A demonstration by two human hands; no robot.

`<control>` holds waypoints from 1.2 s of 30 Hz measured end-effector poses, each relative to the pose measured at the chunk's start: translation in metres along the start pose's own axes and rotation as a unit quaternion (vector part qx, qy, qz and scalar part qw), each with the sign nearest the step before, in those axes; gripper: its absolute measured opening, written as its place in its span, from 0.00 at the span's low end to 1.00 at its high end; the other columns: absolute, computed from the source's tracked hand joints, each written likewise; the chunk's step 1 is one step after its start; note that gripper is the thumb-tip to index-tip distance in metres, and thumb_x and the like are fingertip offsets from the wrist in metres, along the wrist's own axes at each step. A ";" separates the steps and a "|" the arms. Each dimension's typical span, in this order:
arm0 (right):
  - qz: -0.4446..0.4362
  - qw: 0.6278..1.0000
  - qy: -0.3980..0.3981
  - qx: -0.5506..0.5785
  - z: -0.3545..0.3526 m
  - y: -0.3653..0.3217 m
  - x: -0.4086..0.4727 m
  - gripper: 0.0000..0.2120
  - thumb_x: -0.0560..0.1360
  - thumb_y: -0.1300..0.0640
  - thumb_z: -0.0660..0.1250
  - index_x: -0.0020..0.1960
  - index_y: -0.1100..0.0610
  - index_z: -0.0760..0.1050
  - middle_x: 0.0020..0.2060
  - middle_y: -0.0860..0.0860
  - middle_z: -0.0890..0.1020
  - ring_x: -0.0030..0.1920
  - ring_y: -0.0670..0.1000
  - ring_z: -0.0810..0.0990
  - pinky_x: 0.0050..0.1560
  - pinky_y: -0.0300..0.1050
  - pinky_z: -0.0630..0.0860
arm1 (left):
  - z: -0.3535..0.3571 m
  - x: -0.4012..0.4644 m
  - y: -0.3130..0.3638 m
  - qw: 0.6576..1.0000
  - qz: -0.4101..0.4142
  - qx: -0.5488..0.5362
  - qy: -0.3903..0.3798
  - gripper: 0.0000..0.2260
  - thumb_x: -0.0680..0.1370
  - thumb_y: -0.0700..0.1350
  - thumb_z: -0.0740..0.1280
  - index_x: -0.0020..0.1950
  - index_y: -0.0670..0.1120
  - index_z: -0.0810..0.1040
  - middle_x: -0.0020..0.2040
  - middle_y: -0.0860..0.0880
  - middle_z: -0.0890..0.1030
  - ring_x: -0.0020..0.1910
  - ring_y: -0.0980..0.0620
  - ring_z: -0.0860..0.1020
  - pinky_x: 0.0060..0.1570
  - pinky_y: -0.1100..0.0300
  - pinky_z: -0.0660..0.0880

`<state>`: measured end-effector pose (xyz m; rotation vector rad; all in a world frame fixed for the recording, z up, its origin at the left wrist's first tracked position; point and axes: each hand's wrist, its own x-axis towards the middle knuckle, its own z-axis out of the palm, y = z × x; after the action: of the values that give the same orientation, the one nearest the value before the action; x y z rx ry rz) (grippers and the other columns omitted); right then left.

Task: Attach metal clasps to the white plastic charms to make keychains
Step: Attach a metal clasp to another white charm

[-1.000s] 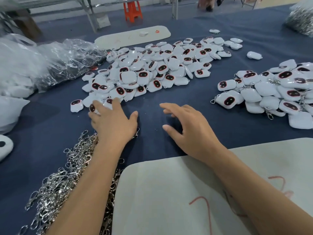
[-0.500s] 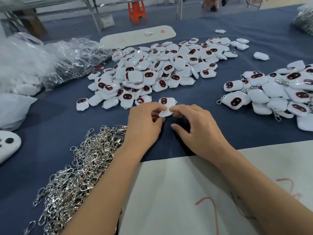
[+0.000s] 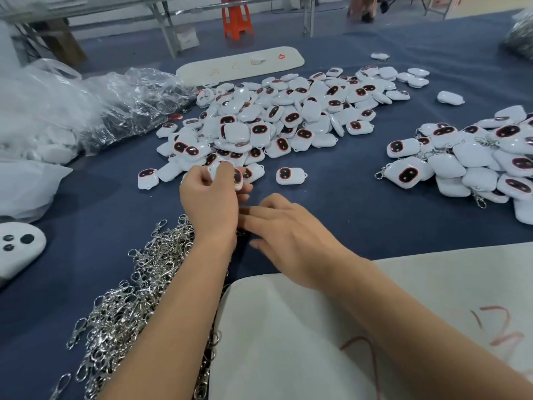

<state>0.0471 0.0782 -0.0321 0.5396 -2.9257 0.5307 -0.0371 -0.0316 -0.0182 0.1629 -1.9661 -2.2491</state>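
Fingers (image 3: 227, 168) of the left hand (image 3: 212, 203) curl around a white charm (image 3: 237, 178), held at the near edge of the big charm pile (image 3: 277, 116) on the blue tabletop (image 3: 346, 197). Only part of the charm shows past the fingertips, its dark oval face visible to their right. Just beside it, the right hand (image 3: 291, 241) lies low over the tabletop with fingers straight and loosely spread, pointing left toward the left wrist and holding nothing. One loose charm (image 3: 290, 176) lies apart, right of the held one. Metal clasps (image 3: 138, 284) lie heaped under and left of the left forearm. Finished keychains (image 3: 467, 166) are piled at the right. A white board (image 3: 317, 342) lies nearest.
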 end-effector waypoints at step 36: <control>0.250 0.769 0.313 0.498 -0.016 0.059 -0.036 0.05 0.85 0.56 0.64 0.52 0.56 0.72 0.45 0.54 0.87 0.42 0.50 0.87 0.30 0.39 0.77 | -0.001 -0.008 -0.001 0.776 0.186 0.477 -0.367 0.08 0.73 0.52 0.77 0.42 0.53 0.80 0.45 0.55 0.77 0.44 0.59 0.75 0.41 0.67 0.68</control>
<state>0.0600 0.1473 -0.0427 -0.3583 -1.8901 1.9040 -0.0292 -0.0306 -0.0192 -1.0493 -2.9729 -0.9048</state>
